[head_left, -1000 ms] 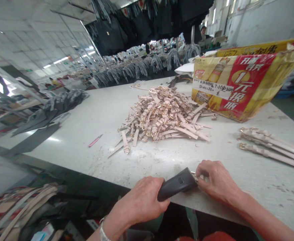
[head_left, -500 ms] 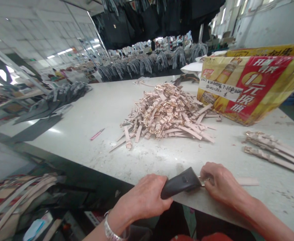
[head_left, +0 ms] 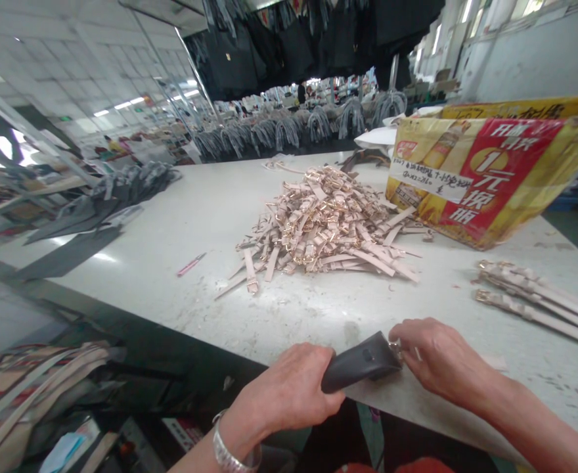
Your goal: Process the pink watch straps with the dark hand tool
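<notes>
My left hand [head_left: 299, 381] is wrapped around a smooth black handle-like piece [head_left: 360, 362], whose wider end points right. A small shiny metal fitting [head_left: 396, 353] sticks out of that end. My right hand [head_left: 434, 351] pinches at this fitting with thumb and fingers; the fingertips partly hide it. Beside the right wrist, part of a pale strip [head_left: 494, 361] shows on the table, mostly covered by the hand. Farther back on the table lies a big heap of pale pink straps with gold buckles [head_left: 326, 226].
A yellow and red carton [head_left: 506, 177] stands at the right rear of the white table [head_left: 171, 217]. Several longer buckled straps [head_left: 540, 295] lie at the right. A pink-handled tool [head_left: 191, 264] rests left of the heap. Dark grey pieces [head_left: 106, 197] are stacked on the left.
Both hands and the black piece have shifted slightly right. My right fingers have moved on the metal fitting, and the right hand covers more of the pale strip.
</notes>
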The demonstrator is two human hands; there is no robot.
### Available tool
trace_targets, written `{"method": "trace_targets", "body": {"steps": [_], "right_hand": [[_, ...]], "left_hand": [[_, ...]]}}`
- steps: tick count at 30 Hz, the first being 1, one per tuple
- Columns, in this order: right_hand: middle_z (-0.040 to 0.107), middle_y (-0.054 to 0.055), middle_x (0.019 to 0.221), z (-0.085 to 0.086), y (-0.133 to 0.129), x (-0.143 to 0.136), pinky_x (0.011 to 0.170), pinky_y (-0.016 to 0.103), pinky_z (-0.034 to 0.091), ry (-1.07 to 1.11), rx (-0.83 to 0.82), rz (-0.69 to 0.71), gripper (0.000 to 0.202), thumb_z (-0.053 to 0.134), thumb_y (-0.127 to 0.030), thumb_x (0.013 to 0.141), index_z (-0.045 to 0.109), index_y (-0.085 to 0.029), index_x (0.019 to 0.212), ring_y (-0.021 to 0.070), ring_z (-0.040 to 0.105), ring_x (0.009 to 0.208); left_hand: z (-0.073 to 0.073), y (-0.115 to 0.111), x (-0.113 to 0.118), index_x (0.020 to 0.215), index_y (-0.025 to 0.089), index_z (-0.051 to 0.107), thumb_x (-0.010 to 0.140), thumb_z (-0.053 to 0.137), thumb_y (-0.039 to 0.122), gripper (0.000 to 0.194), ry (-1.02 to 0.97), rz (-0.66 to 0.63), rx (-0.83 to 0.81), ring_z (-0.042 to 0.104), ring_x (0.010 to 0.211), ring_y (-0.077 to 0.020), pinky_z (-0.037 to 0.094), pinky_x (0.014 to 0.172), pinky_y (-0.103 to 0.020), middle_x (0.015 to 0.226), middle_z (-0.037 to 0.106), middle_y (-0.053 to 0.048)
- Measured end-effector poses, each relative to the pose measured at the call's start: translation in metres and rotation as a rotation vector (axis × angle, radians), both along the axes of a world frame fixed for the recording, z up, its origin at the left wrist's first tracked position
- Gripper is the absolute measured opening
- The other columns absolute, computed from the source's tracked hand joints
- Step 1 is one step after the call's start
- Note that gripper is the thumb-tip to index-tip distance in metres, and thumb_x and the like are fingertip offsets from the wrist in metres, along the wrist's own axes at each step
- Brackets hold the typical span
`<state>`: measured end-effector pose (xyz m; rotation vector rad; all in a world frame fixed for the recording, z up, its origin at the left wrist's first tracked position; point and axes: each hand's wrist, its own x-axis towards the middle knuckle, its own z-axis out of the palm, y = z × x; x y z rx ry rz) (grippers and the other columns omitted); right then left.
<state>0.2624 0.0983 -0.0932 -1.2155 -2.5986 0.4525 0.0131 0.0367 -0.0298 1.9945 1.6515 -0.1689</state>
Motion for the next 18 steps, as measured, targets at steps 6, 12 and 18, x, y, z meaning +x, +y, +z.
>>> {"method": "trace_targets", "body": {"steps": [6,12,18], "right_hand": [[0.062,0.004,0.073,0.0025,-0.0026,-0.004,0.06,0.03,0.03,-0.118,0.064,0.048,0.02,0.046,-0.004,0.074,0.054,-0.02,0.082,0.0209,0.055,0.065],[0.062,0.002,0.068,0.0042,0.0002,-0.0064,0.054,0.027,0.028,-0.075,-0.081,0.048,0.02,0.05,-0.002,0.065,0.049,-0.021,0.069,0.0166,0.054,0.061],[0.062,0.002,0.07,0.005,-0.0009,-0.0076,0.055,0.027,0.028,-0.068,-0.086,0.049,0.021,0.048,0.0,0.069,0.051,-0.021,0.071,0.0164,0.052,0.061]], "left_hand": [[-0.0021,-0.0013,-0.0017,0.086,0.022,0.061,0.076,0.052,0.041,0.023,-0.022,0.007,-0.009,0.062,0.081,-0.0227,0.046,0.068,-0.03,0.087,0.066,-0.005],[-0.0021,-0.0016,-0.0002,0.087,0.021,0.061,0.076,0.052,0.043,0.026,-0.019,0.021,-0.011,0.062,0.082,-0.0222,0.046,0.068,-0.029,0.09,0.066,-0.006],[-0.0046,-0.004,-0.0015,0.086,0.023,0.061,0.075,0.053,0.042,0.024,-0.048,0.025,-0.001,0.062,0.08,-0.0227,0.045,0.065,-0.029,0.088,0.065,-0.005]]}}
